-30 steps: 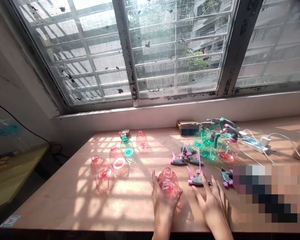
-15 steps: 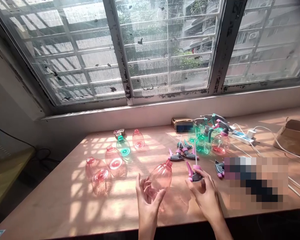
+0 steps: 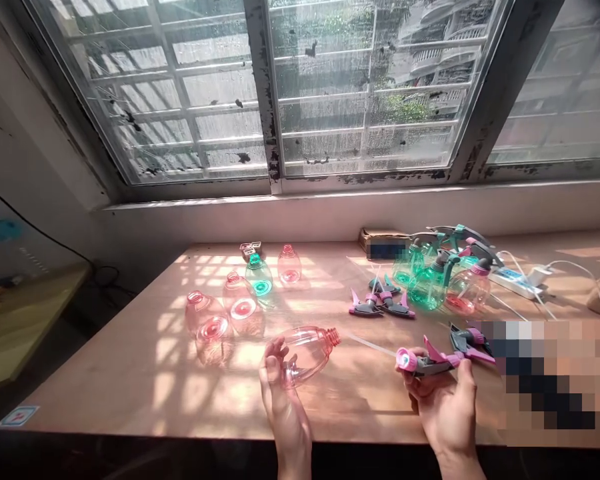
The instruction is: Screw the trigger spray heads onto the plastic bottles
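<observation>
My left hand is closed around the base of a clear pink bottle, tilted on its side with its open neck to the right. In my right hand is a pink and grey spray head, its collar turned left. The thin pale dip tube reaches from the collar toward the bottle's mouth; its tip is close to the neck, apart from it as far as I can see. Another grey and pink spray head lies just beyond my right hand.
Pink bottles and a green bottle without heads stand at the left. Loose spray heads lie mid-table. At the back right are bottles with heads, a small box and a power strip. A blurred patch covers the right.
The pink bottle has tipped from nearly upright onto its side, neck to the right. My right hand has turned the spray head so its tube, upright before, points left. The view has shifted.
</observation>
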Available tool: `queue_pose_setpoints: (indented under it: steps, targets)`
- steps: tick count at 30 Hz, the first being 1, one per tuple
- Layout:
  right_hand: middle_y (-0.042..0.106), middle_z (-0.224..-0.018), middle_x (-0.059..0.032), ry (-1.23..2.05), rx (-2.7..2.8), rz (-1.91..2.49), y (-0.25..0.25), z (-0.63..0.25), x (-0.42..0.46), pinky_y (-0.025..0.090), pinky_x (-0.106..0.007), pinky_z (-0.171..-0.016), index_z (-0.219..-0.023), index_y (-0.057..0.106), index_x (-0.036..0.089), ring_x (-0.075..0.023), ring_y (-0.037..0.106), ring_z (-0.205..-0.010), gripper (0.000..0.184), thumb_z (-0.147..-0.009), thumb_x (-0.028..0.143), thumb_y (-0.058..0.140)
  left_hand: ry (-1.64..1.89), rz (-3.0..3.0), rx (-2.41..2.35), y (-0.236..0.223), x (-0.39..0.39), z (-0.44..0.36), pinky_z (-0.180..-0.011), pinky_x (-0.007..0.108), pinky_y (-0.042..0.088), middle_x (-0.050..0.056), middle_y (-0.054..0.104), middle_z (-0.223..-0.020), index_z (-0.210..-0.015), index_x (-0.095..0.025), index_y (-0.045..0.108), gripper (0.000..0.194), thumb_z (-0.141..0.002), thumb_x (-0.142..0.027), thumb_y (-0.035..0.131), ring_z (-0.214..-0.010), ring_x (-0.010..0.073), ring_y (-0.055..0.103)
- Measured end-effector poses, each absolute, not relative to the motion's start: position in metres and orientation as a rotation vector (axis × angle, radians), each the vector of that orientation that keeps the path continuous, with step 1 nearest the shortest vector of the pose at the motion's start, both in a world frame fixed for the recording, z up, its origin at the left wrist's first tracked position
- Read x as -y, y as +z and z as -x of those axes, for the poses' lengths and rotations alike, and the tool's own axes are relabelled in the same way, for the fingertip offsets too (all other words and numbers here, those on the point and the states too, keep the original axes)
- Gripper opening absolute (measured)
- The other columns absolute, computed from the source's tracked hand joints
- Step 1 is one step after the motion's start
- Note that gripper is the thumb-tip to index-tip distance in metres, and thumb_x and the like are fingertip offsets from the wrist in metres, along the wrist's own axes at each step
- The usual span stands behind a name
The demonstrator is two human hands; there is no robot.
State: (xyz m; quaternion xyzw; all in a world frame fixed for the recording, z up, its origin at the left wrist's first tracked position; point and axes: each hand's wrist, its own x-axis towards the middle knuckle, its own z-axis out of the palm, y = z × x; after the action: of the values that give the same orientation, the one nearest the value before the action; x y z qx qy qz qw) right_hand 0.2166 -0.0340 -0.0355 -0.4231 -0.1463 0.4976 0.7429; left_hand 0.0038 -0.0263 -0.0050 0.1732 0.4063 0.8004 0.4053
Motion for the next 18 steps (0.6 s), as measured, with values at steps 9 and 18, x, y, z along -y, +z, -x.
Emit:
queue_pose_setpoints:
  steps: [9, 18]
  targets:
    - [0.078, -0.071, -0.0054, 1.072, 0.396, 0.931, -0.0387, -0.2139, 0.0339, 0.053, -0.028, -0.050, -0.092, 0.082, 0.023, -0.0251, 0.073, -0.071, 0.074, -0.080, 0.093, 0.063, 2.012, -0.403, -1.011, -0.0050, 0.0222, -0.0047, -0.108, 0.040, 0.041, 0.005, 0.070, -0.133, -0.120, -0.027, 0.075, 0.047, -0.092, -0.065, 0.074, -0.128, 0.0255, 0.058]
    - [0.076, -0.073, -0.0009, 0.931, 0.401, 1.064, -0.0449, -0.2126, 0.0334, 0.044, -0.018, -0.045, -0.095, 0.078, 0.022, -0.0134, 0.063, -0.060, 0.067, -0.073, 0.085, 0.080, 1.894, -0.566, -1.106, -0.0117, 0.0300, -0.0027, -0.110, 0.045, 0.044, 0.010, 0.067, -0.143, -0.132, -0.025, 0.067, 0.054, -0.097, -0.066, 0.065, -0.141, 0.0326, 0.055]
